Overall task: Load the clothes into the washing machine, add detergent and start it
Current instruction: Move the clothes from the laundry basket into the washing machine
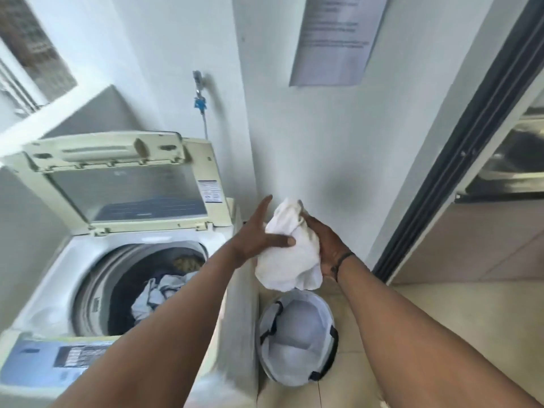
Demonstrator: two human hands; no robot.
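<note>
A bunched white garment (290,254) hangs in the air between both hands, above the laundry basket (297,338) on the floor. My right hand (328,245) grips its right side. My left hand (259,234) presses its left side with thumb and palm, its fingers stretched out. The top-loading washing machine (97,248) stands at the left with its lid (126,184) raised. Inside the drum (97,290) lie several clothes (159,293), pale blue and dark. The white mesh basket shows no clothes inside.
The machine's control panel (59,357) runs along its near edge. A tap with a hose (200,95) is fixed to the wall behind. A paper notice (338,39) hangs on the wall. A sliding door frame (459,148) stands at the right, on a tiled floor (471,319).
</note>
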